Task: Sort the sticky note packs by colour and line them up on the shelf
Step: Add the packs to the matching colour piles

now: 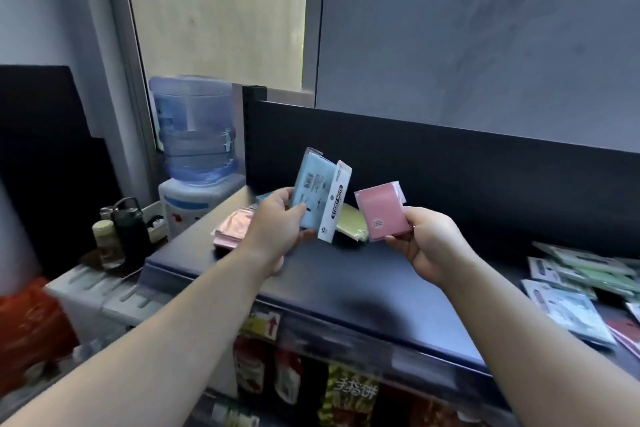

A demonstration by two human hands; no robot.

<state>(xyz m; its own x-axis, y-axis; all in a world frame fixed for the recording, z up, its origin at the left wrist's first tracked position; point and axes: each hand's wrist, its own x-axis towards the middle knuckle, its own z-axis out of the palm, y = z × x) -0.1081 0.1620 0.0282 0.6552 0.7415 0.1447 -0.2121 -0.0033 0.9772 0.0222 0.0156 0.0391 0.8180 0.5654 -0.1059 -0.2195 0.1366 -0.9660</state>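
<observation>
Now our left hand is up over the dark shelf, thumb and curled fingers clamped round a blue pack, with a white-spined pack fanned out right beside it in the same grip. Our right hand pinches a pink pack by its lower corner, upright, just apart from the blue. Down on the shelf lie pink packs at the left end, a yellow-green pack behind our hands, and a loose heap of green and blue packs far right.
</observation>
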